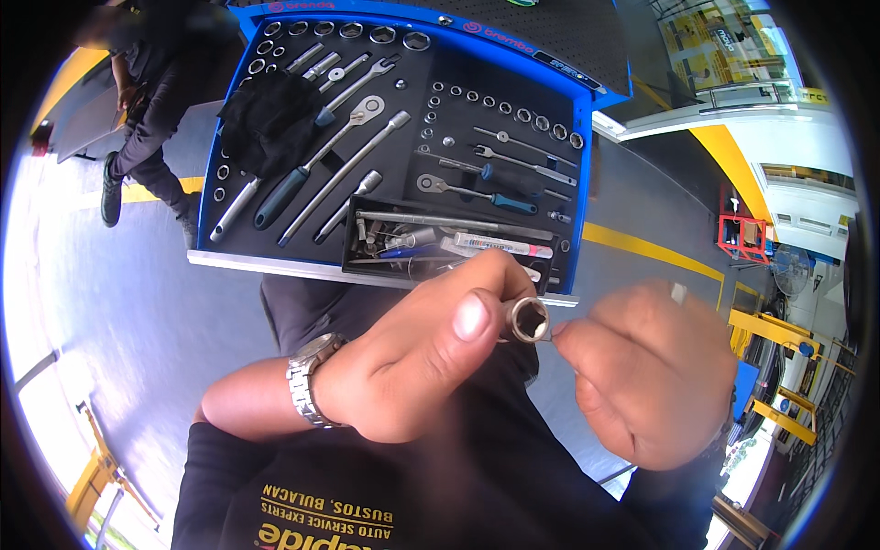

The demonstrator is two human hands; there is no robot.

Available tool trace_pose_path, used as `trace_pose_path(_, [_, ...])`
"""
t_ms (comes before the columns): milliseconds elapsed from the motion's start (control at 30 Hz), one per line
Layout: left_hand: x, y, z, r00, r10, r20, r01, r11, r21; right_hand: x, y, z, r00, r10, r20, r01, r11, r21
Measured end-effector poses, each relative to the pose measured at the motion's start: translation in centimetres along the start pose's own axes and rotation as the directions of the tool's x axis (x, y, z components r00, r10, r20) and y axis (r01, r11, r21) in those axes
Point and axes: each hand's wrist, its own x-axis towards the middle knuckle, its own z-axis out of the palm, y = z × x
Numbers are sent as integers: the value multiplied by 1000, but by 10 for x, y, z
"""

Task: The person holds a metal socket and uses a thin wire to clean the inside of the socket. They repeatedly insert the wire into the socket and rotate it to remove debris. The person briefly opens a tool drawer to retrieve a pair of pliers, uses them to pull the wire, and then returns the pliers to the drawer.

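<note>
Closest to me, my left hand point(412, 362) grasps the socket point(527, 320) between thumb and fingers, its open mouth facing my view and its long axis running roughly along my line of sight. My right hand point(655, 371) is curled, fingertips just beside the socket's right rim, though I cannot tell whether they hold anything; beyond lies the drawer's point(266, 266) near edge, with the black box point(352, 240) along it.

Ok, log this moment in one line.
left hand: holds socket | right hand: close beside socket | ahead: open tool drawer
</note>
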Motion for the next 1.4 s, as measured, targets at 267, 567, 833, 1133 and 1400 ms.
trace_pose_path(267, [-2,2,2,997,-40,-67,29,988,-150,-10,9,24,974,157,-162,-99,943,318])
trace_pose_path(567, [2,-3,4,993,86,-85,-95,990,-105,-23,2,47,878,424,-223,-208,756,621])
trace_pose_path(833, [1,-3,1,989,78,-124,-93,988,-123,-23,0,83,828,335,-450,-6,808,590])
trace_pose_path(1133, [-1,-1,-3,978,106,-182,-121,990,-74,-15,-3,85,819,259,-512,14,883,468])
trace_pose_path(1400, [0,-1,-8,968,206,-142,-202,978,45,-10,7,53,899,-50,-434,143,972,184])
